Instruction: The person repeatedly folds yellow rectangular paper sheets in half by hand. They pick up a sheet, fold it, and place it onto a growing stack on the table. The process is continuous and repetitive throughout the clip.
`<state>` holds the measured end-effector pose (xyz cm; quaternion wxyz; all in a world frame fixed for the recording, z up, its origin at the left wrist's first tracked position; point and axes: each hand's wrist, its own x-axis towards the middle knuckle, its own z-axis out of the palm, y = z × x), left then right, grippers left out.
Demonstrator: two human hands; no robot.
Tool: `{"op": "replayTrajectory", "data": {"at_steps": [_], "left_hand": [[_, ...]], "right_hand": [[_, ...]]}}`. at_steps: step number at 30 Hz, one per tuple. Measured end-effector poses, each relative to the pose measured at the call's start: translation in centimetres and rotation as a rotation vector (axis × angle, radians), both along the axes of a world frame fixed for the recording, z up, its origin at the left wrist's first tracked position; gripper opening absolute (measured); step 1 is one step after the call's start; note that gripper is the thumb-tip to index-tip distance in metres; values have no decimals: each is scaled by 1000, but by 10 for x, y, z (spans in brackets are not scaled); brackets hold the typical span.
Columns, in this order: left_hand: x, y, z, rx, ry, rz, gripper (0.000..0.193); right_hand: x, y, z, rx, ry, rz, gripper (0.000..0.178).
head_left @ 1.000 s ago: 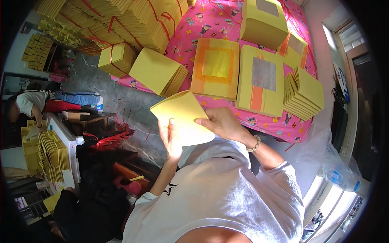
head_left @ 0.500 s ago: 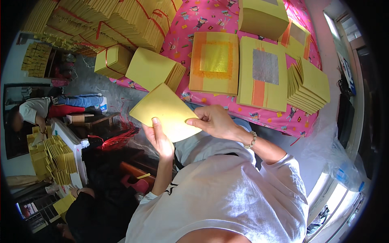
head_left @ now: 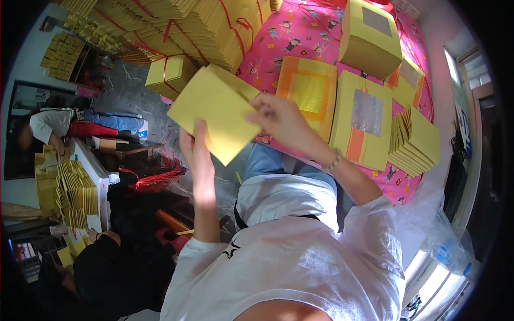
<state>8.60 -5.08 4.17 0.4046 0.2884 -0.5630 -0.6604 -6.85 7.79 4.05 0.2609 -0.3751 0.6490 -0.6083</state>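
My left hand (head_left: pixel 198 158) grips a thin sheaf of yellow paper (head_left: pixel 211 107) from below, its thumb lying on the top sheet. At the sheaf's right corner, my right hand (head_left: pixel 281 120) has its fingers closed together on the edge; they are slightly blurred. The sheaf is tilted in front of me and partly covers another pile of yellow paper behind it. Right of my hands, a yellow stack with a gold square (head_left: pixel 310 95) and one with a silver square (head_left: pixel 368 112) lie on the pink patterned table cover (head_left: pixel 262 61).
A fanned yellow pile (head_left: pixel 415 142) sits at the table's right, a tall block of paper (head_left: pixel 369 40) behind. Bundles tied with red string (head_left: pixel 203 32) rise at the back left. Two other people (head_left: pixel 53 125) work at a white table (head_left: pixel 99 171) on the left.
My hands have raised the sheaf farther forward over the table's near edge. The right hand has shifted up along its right side. The view has tilted slightly.
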Motion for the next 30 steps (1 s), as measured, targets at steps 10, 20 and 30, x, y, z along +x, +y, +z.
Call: {"op": "replayTrajectory", "data": {"at_steps": [10, 20, 30], "left_hand": [[-42, -78, -53, 148, -135, -49, 32], [-52, -79, -81, 66, -169, -89, 28], [-50, -75, -81, 10, -178, -103, 25]], "right_hand": [[-72, -83, -5, 399, 485, 30, 35], [-80, -75, -26, 497, 386, 54, 34], [-86, -76, -23, 594, 371, 114, 35]]}}
